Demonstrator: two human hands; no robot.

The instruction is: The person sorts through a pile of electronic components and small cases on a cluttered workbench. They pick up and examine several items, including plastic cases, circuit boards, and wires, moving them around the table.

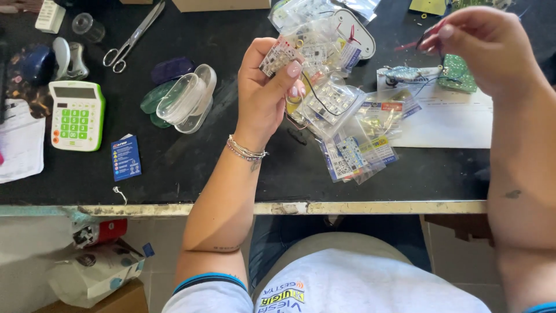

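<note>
Left hand (267, 87) pinches a small white circuit board (280, 56) above the tabletop (231, 168) centre; right hand (486, 49), fingers pressed together, grips thin wires (418, 42) near the far right edge. Clear component bags (347, 127) lie between; calculator (77, 115) at left edge.

Bystanding items on a black worktable (191, 168)

A white and green calculator (77, 115) is laid at the left, with a blue leaflet (125, 157) just right of it. Scissors (132, 38) are seen at the far side, and clear plastic shells (188, 98) are stacked near the middle.
</note>
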